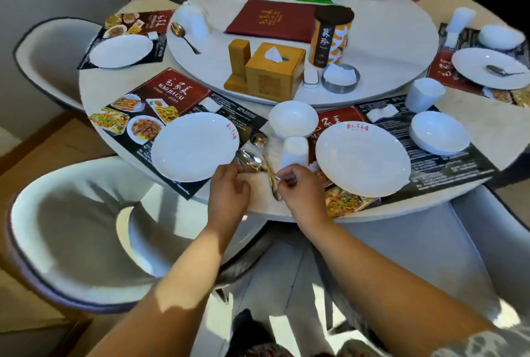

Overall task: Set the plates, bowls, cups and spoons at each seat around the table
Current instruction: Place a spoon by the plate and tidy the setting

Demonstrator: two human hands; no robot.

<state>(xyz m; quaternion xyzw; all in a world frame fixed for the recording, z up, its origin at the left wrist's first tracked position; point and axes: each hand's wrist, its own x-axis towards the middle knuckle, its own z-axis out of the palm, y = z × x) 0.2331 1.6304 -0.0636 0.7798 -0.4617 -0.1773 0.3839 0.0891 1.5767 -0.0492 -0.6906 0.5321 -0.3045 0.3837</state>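
Observation:
Between two white plates at the table's near edge, my left hand grips a bunch of metal spoons, bowls pointing away. My right hand pinches the handle of one golden spoon lying across them. The left plate and the right plate each rest on a printed placemat. A white bowl and a white cup stand just beyond my hands. Another bowl and cup sit to the right.
A white turntable fills the table's middle, carrying a wooden tissue box, a red menu, an orange canister, a spoon and cups. Further plates lie at the other seats. Grey chairs ring the table.

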